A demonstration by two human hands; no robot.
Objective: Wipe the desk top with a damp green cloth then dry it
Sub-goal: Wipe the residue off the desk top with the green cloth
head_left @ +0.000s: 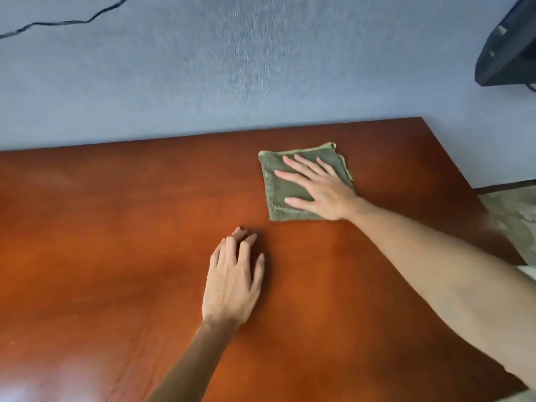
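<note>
A folded green cloth lies flat on the reddish-brown desk top, near the desk's far right corner. My right hand presses down on the cloth with its fingers spread and straight, covering the cloth's right half. My left hand rests on the bare wood nearer to me, a little left of the cloth, fingers loosely bent with the tips touching the surface. It holds nothing.
A blue-grey wall runs along the desk's far edge, with a black cable across it at top left. A dark device hangs at the top right. Patterned floor shows past the desk's right edge.
</note>
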